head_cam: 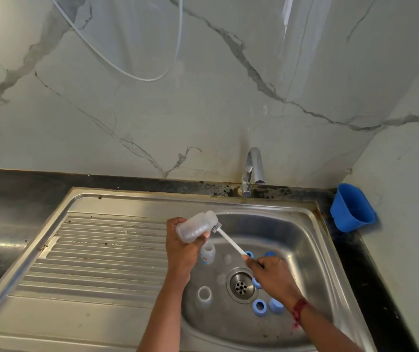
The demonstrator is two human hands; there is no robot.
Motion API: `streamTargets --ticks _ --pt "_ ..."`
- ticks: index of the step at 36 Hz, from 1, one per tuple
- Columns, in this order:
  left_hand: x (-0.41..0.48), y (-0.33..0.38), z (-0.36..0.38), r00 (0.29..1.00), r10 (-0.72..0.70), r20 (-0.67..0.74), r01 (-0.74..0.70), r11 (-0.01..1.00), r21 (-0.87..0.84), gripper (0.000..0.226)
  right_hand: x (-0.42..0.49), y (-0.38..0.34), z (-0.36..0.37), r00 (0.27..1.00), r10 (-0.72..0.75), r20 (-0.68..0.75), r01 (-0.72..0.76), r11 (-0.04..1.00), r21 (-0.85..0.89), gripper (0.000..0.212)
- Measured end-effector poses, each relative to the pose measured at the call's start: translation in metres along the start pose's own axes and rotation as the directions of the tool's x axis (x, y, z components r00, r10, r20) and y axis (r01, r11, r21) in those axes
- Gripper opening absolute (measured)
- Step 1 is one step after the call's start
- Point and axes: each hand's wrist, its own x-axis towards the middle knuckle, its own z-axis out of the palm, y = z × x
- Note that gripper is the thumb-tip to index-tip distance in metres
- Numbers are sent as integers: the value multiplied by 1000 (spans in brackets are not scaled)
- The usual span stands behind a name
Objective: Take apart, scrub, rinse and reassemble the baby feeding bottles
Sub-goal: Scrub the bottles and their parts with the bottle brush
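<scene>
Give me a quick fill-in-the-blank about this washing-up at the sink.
The left hand grips a clear ____ tilted over the sink.
The right hand holds a white ____ by its handle.
The rings near the drain are coloured ____.
Missing words: bottle, brush, blue.

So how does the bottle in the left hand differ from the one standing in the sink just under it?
The held bottle is lifted and tipped sideways in the left hand; the sink bottle stands in the sink. The held bottle has the brush in its mouth; the sink bottle has none. Only the sink bottle shows a coloured print. Both are clear and capless.
</scene>
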Motion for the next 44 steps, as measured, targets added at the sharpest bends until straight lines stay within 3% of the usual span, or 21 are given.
streamTargets --ticks 3,9,13,21,28,31,35,39,44 --pt "-2 3 1 1000 7 16 -8 998 62 64 9 -4 -4 1000 -17 2 17 999 -29 66" --pt "2 16 0 983 24 -180 -17 999 43 59 18 -9 -12 994 -111 25 113 979 -168 69" --pt "6 14 -4 975 18 -220 -12 999 30 58 21 -9 -16 988 -146 47 154 959 -240 66" --pt "9 8 -10 945 -65 -320 59 998 -28 54 13 -2 -24 988 -154 21 154 959 -239 63" --pt "5 -1 -3 952 -168 -257 130 979 -157 52 6 -8 -23 983 -181 13 178 946 -271 65" --pt "-1 6 6 970 -183 -163 150 970 -193 45 8 -4 -15 981 -186 -59 168 958 -231 71" --pt "-6 11 13 972 -203 -115 177 963 -203 40 10 -10 -12 970 -211 -118 185 961 -205 64" --pt "-9 13 15 965 -235 -116 210 958 -197 34 10 -8 -11 968 -207 -140 180 966 -184 64" --pt "-6 10 9 930 -285 -231 234 945 -227 36 4 -5 -12 974 -202 -102 182 968 -174 64"
